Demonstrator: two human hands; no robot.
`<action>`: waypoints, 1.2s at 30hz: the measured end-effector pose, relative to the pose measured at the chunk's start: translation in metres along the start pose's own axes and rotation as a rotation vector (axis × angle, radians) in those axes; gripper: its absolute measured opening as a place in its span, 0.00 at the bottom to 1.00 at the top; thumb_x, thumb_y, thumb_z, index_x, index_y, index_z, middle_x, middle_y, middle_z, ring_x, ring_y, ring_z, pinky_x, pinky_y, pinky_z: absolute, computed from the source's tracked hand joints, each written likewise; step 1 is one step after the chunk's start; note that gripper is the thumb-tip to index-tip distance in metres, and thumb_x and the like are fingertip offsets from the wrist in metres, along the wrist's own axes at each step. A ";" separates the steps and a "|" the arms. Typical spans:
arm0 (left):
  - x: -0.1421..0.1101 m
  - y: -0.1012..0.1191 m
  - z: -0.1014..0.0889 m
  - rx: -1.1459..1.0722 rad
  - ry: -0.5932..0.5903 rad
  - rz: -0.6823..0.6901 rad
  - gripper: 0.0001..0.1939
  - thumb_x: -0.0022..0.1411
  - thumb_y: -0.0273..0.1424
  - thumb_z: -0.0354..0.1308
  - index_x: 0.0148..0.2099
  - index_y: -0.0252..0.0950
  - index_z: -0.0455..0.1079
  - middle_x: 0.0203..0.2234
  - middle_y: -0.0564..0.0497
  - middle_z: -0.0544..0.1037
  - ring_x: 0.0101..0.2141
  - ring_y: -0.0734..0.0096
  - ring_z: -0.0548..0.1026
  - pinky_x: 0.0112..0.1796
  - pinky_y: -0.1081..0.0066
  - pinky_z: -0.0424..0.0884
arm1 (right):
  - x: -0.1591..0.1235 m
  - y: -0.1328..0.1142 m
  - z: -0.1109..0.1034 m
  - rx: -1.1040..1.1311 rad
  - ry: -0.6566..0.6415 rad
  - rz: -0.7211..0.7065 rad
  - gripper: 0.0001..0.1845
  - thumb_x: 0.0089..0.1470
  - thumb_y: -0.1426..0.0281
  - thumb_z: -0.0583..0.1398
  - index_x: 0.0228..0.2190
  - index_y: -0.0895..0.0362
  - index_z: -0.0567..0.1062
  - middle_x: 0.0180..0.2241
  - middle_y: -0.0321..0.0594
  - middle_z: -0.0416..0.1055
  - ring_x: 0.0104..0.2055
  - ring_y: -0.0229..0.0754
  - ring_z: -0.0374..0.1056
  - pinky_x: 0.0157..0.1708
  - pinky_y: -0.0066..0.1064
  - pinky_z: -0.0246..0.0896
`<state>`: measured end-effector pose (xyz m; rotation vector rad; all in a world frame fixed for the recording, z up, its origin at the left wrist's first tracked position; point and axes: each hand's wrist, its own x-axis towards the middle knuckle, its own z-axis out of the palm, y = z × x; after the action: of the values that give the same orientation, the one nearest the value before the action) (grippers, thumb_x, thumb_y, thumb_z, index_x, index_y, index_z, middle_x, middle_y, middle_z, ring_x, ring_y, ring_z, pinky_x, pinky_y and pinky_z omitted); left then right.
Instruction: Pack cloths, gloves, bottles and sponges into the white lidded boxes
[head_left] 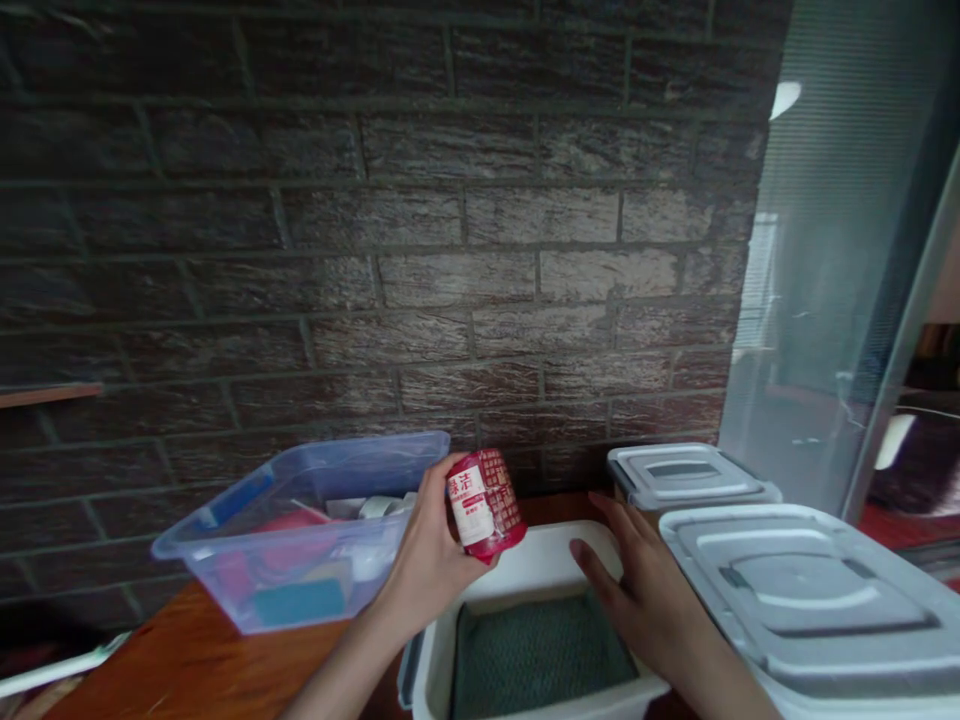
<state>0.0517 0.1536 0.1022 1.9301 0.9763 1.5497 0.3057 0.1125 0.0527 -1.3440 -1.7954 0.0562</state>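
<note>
My left hand [435, 550] grips a red-and-white wrapped roll [487, 505], thumb below and fingers behind it. The roll is tilted, with a white label and printed lettering facing me; its contents cannot be seen. It is held above the far left part of an open white bin [547, 550]. Over the bin's right side, my right hand [626, 580] has its thumb and fingers apart and nothing in it. Dark green textured material [540, 655] lies in the bottom of the bin.
A translucent blue plastic box [300, 545] with mixed items stands at left on the wooden table [225, 650]. Two lidded containers, one small [682, 475] and one large [810, 590], are at right. A brick wall [450, 270] rises behind, beside a glass panel [825, 280].
</note>
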 end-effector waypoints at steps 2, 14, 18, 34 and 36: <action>-0.004 -0.007 0.004 -0.038 -0.013 -0.065 0.47 0.45 0.32 0.75 0.64 0.41 0.56 0.50 0.45 0.73 0.44 0.58 0.77 0.48 0.58 0.74 | -0.008 0.008 -0.001 -0.033 -0.012 0.041 0.29 0.65 0.57 0.56 0.63 0.56 0.64 0.59 0.55 0.68 0.63 0.60 0.65 0.61 0.57 0.61; -0.017 -0.002 -0.010 -0.141 -0.153 -0.191 0.49 0.50 0.27 0.73 0.66 0.44 0.47 0.53 0.44 0.72 0.46 0.60 0.76 0.48 0.63 0.74 | -0.021 0.008 0.010 0.110 -0.191 0.119 0.29 0.64 0.54 0.56 0.62 0.50 0.66 0.61 0.48 0.69 0.63 0.57 0.66 0.61 0.52 0.64; -0.001 0.017 -0.014 -0.054 -0.151 -0.087 0.50 0.49 0.26 0.73 0.65 0.44 0.47 0.52 0.45 0.73 0.45 0.60 0.76 0.48 0.63 0.73 | -0.016 0.005 0.022 0.132 -0.164 0.106 0.33 0.62 0.51 0.58 0.64 0.49 0.66 0.63 0.48 0.67 0.66 0.61 0.61 0.64 0.59 0.57; 0.018 0.029 -0.020 0.037 -0.507 0.048 0.58 0.45 0.29 0.75 0.72 0.45 0.46 0.65 0.42 0.61 0.60 0.49 0.66 0.59 0.55 0.65 | 0.059 -0.062 0.032 1.059 -0.408 0.040 0.33 0.59 0.62 0.67 0.62 0.52 0.64 0.51 0.43 0.75 0.50 0.49 0.72 0.55 0.45 0.67; 0.021 0.024 -0.026 -0.127 -0.545 -0.056 0.45 0.59 0.34 0.69 0.72 0.45 0.49 0.63 0.42 0.64 0.58 0.53 0.69 0.56 0.57 0.69 | 0.055 -0.060 0.035 1.151 -0.447 0.065 0.32 0.59 0.63 0.67 0.61 0.51 0.65 0.53 0.44 0.74 0.51 0.49 0.72 0.54 0.44 0.68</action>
<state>0.0344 0.1529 0.1400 2.0494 0.6688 0.9420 0.2351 0.1467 0.0948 -0.5400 -1.5763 1.2941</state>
